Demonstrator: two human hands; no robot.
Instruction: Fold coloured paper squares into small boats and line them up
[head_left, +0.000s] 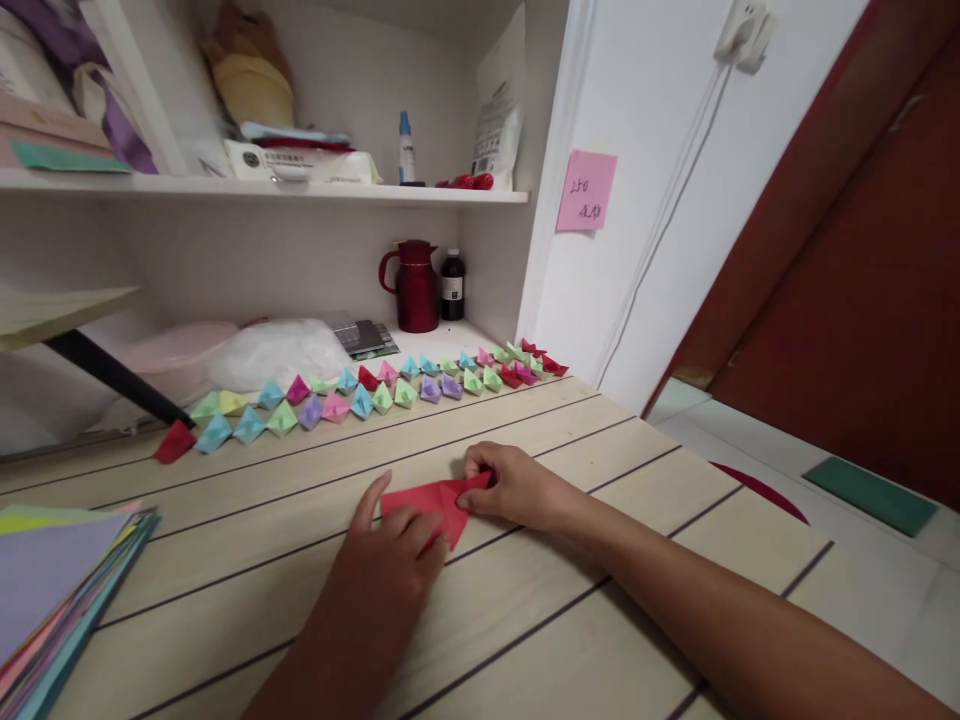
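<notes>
A folded piece of red paper (pixel 430 497) sits at the middle of the wooden table, with creases across its face and a pointed right end. My right hand (pixel 517 487) pinches that right end between thumb and fingers. Over the paper's near left part lies my left hand (pixel 394 565), its fingers curled onto the sheet and its outermost finger raised. The left fingers cover part of the paper, including its lower edge. Beyond both hands, rows of small folded paper boats (pixel 361 402) in many colours line the back of the table.
A stack of coloured paper sheets (pixel 56 580) lies at the left edge of the slatted table (pixel 540 640). Behind the boats stand a dark red jug (pixel 417 290), a dark bottle (pixel 452 287) and a white plastic bag (pixel 281 355). A black bracket (pixel 120 378) slants down at left.
</notes>
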